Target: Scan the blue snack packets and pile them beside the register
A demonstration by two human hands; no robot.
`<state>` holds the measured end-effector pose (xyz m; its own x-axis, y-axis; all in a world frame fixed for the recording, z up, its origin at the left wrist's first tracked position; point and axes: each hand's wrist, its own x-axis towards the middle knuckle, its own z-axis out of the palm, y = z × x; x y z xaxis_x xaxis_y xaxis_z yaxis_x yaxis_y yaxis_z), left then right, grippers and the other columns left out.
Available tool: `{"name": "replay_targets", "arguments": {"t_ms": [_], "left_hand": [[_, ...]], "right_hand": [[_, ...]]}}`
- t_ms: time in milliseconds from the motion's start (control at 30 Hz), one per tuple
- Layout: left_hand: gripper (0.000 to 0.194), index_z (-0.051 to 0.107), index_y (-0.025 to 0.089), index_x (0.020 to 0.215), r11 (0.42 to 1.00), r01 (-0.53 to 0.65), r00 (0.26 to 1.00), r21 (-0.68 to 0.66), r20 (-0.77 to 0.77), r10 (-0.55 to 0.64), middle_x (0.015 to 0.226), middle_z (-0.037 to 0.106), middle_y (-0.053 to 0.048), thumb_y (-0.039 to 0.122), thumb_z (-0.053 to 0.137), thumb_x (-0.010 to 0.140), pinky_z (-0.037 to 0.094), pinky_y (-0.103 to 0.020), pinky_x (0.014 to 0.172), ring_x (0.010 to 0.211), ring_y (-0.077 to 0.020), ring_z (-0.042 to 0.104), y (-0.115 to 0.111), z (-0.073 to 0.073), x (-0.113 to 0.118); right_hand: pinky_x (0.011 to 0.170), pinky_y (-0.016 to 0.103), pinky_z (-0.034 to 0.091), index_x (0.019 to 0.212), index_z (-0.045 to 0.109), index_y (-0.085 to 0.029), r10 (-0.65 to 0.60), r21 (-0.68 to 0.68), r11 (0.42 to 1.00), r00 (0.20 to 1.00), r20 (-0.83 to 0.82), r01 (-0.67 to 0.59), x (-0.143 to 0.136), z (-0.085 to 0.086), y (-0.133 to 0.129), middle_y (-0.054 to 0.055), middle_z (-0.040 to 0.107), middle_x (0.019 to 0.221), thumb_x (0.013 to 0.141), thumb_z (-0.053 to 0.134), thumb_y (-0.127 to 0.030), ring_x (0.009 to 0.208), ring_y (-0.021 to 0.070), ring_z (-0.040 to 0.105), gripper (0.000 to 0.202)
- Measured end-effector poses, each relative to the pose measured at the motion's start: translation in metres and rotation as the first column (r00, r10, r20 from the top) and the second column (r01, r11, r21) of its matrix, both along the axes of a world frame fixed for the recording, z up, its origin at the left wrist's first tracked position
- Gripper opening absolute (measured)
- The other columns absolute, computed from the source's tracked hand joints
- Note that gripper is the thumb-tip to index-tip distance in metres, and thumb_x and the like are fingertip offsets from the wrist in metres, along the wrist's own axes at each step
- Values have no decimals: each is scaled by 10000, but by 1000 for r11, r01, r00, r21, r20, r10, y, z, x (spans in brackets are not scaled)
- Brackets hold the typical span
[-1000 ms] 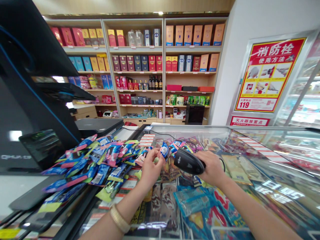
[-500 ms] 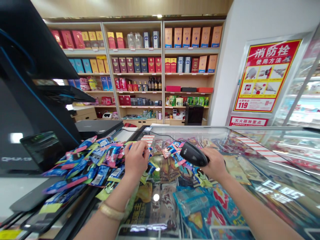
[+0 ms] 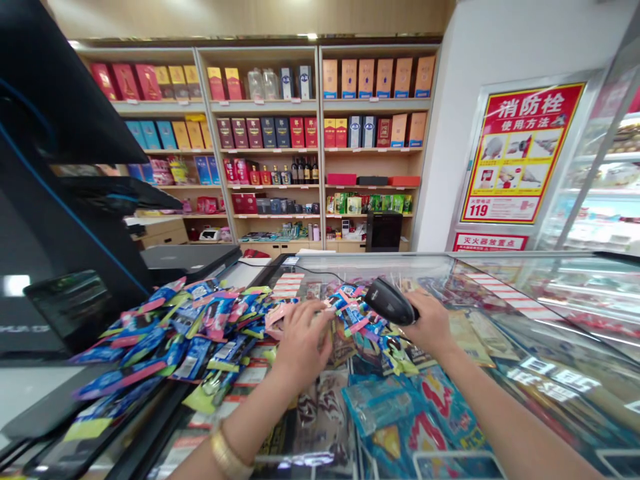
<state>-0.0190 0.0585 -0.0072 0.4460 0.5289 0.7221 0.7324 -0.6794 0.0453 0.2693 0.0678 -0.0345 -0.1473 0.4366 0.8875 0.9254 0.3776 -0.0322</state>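
My right hand (image 3: 431, 325) grips a black handheld barcode scanner (image 3: 387, 300), its head tilted to the left. Below the scanner's head lies a small heap of blue, pink and green snack packets (image 3: 353, 310) on the glass lid. My left hand (image 3: 306, 337) is just left of that heap, fingers curled over. A pinkish snack packet (image 3: 276, 319) pokes out from behind its fingers; the rest of this packet is hidden. To the left spreads a larger pile of similar snack packets (image 3: 195, 330).
A dark checkout terminal (image 3: 45, 267) rises at left. Under the glass freezer lid (image 3: 400, 263) are bagged goods, including a blue bag (image 3: 385, 403). The scanner's cable (image 3: 300, 270) crosses the lid. Shelves (image 3: 270, 150) of boxes and bottles line the back wall.
My left hand has moved right, from the edge of the large pile towards the small heap, and a pinkish packet now shows beside it. The right hand still grips the scanner, nearly unmoved.
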Motion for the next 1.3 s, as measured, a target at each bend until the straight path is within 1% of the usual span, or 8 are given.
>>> {"name": "replay_targets", "arguments": {"t_ms": [167,500,667,800,933,1033,1133,1300], "left_hand": [[466,568,211,1198,950,247,918,-189,-268,-292,1290,559,-114,90,541,749,423,-419,1012,1180,-252,514,-5,-20,32],[470,463,241,1341,869,443,747,-218,-446,-493,1429,493,-80,153,491,879,255,-465,1148,1375,-238,360,4,-25,93],[411,531,226,1282,847,464,767,-261,-361,-531,1289,606,-83,150,502,879,261,-433,1146,1248,-206,503,3,-31,94],[459,521,217,1312,777,511,827,-367,-39,-561,1260,608,-106,232,567,855,400,-392,1048,1174,-222,545,-1,-24,82],[343,628,189,1189,691,597,759,-408,566,-321,1173,650,-117,309,520,886,433,-385,1018,1120,-229,582,11,-16,77],[302,677,186,1052,548,722,453,-422,887,86,1053,700,-93,385,584,844,518,-376,898,992,-229,644,26,-13,76],[245,666,178,940,395,860,157,-324,904,399,839,710,-50,380,640,804,567,-312,644,713,-181,666,37,-9,72],[108,630,135,805,395,897,-50,-196,845,532,699,673,-25,242,630,793,531,-243,520,572,-136,637,42,0,62]], "right_hand": [[743,330,467,931,657,-192,0,-4,1000,999,-40,0,3,0,2,82,708,855,699,560,-298,812,242,648,273],[780,340,480,955,648,-190,24,24,999,998,-58,-23,4,-1,5,88,714,893,683,535,-264,838,240,656,303],[738,326,470,922,647,-179,6,16,1000,998,-58,-5,2,2,3,85,707,846,693,543,-270,797,234,652,268],[696,316,464,918,647,-183,-14,13,1000,999,-37,14,4,2,2,77,709,831,698,566,-293,765,232,654,259],[681,320,472,940,648,-193,-63,75,995,996,-60,67,11,3,2,86,717,861,722,551,-285,762,234,660,256],[677,323,478,921,646,-201,-79,100,991,993,-82,87,14,3,2,86,717,851,744,552,-314,760,236,659,231],[664,313,469,898,644,-203,-66,74,995,996,-52,70,13,3,1,74,711,814,739,551,-311,743,229,656,213],[732,327,467,936,649,-187,27,44,999,999,19,-27,4,3,-1,81,708,825,732,568,-332,765,229,655,263]]}}
